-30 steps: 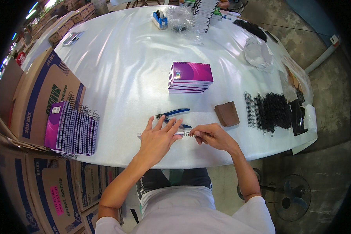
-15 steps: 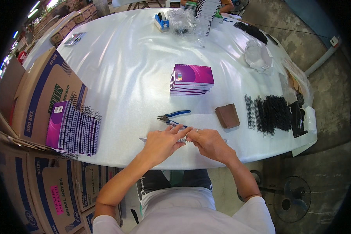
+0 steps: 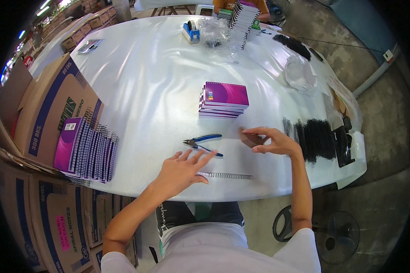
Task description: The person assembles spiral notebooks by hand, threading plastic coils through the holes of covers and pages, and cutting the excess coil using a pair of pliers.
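Spread-fingered, apparently gripping nothing, the left hand is placed at a wire coil near the table's near edge, perhaps for steadying; a brown block is half covered by the right hand, its hold unclear

- Brown rectangular block: blurred, partly hidden by the bare right hand.
- Slim white wire-coiled pad: left part behind bare left hand.
- Orange-shirted person: cut off above.

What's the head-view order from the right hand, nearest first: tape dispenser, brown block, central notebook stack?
1. Brown block: directly at the right hand.
2. Central notebook stack: ahead, to the left.
3. Tape dispenser: much farther ahead, left.
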The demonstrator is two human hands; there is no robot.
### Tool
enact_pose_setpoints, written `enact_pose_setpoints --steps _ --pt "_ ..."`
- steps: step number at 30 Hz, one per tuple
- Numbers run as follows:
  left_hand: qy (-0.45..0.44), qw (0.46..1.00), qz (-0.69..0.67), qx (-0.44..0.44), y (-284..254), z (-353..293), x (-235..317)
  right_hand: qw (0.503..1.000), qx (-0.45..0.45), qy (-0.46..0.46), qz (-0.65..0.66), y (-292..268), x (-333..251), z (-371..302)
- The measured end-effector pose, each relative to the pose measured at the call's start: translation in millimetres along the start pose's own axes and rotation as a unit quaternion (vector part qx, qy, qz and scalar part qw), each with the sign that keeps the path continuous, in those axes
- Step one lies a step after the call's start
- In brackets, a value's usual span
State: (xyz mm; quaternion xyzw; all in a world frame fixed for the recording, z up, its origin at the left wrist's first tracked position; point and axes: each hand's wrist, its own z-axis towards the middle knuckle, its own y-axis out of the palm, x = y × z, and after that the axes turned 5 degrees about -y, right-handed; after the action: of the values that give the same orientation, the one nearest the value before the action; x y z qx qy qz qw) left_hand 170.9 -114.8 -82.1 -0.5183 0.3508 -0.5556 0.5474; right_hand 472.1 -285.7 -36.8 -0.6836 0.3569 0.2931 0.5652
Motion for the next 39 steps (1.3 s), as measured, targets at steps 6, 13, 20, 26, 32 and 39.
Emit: enact_pose_setpoints --steps 6,13,20,26,32,39 --pt "-0.128 0.988 -0.06 -0.069 -16.5 -7.3 -10.4 0.982 -0.177 -0.044 0.044 65.7 -34.5 70.7" --pt "-0.13 0.98 -0.077 -0.127 -24.7 8.2 -26.9 0.989 -0.112 -0.038 0.086 66.6 -31.9 76.9" --pt "-0.137 0.983 -0.065 -0.102 -30.6 13.5 -30.5 0.975 -0.094 -0.105 0.171 72.4 -28.7 80.8" --pt "-0.111 0.994 -0.021 -0.009 -11.8 -1.6 -39.0 0.971 -0.093 -0.116 0.186 80.3 -39.3 83.5" --pt "-0.168 0.982 -0.068 -0.061 -23.3 -0.8 -36.0 0.98 -0.081 -0.092 0.157 80.5 -35.2 88.0" --pt "-0.187 0.97 -0.105 -0.114 -27.6 6.9 -44.6 0.993 -0.064 -0.052 0.079 83.0 -37.7 98.9"
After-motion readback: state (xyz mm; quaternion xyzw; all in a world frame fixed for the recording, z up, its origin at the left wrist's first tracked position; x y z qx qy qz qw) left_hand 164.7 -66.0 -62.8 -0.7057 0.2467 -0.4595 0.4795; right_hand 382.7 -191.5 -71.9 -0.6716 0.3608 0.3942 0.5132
